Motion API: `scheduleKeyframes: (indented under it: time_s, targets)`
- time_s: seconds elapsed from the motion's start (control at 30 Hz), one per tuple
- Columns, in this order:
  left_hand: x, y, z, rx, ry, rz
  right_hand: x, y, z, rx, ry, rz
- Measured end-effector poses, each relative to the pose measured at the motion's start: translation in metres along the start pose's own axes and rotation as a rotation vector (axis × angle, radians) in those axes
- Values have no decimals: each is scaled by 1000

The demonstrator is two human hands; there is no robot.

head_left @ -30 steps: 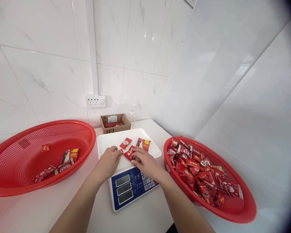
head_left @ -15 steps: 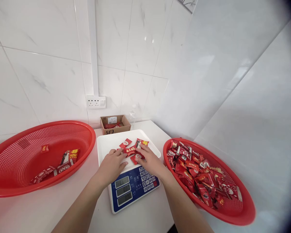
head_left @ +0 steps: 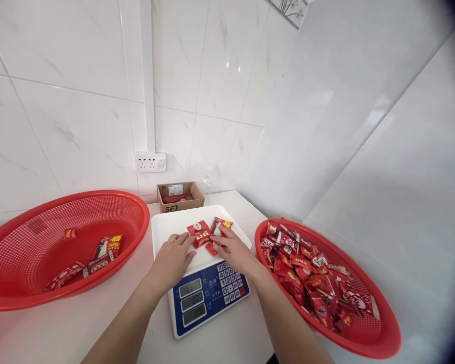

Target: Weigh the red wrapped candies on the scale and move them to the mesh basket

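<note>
On the white pan of a digital scale (head_left: 167, 222), several small red snack packets lie bunched together. My left hand (head_left: 174, 257) rests at their left side, fingers stretched out, the tips touching a red packet with yellow lettering (head_left: 201, 237). Opposite it, my right hand (head_left: 233, 251) spreads its fingers over the packets' right side and partly covers a red packet (head_left: 211, 248). Behind its fingertips is a red and yellow packet with a black-and-white picture (head_left: 219, 225). A red packet with a pale oval (head_left: 197, 227) lies at the back. Neither hand lifts anything.
To the left stands a red plastic basket (head_left: 136, 222) with a few packets in it. Another red basket (head_left: 389, 328), heaped with packets, stands at the right. Behind the scale, an open cardboard box (head_left: 185, 205) sits near the tiled wall beneath a socket (head_left: 150, 162).
The packets on the scale are gathered closer together, and the back packet has turned and sits against the middle one. My hands have barely moved. The view has tilted slightly upward.
</note>
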State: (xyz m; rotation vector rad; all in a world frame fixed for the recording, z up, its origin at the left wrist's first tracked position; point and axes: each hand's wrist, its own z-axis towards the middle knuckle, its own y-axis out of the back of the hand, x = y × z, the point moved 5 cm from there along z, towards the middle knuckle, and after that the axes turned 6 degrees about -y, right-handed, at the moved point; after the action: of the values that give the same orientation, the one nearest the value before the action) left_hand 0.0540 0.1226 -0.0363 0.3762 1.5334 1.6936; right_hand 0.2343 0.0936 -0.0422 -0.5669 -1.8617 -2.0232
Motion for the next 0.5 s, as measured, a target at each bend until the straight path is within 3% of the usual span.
scheduleKeyframes:
  time_s: [0.5]
  targets:
    - [-11, 3, -2, 68, -35, -13, 1, 9, -14, -140, -119, -157]
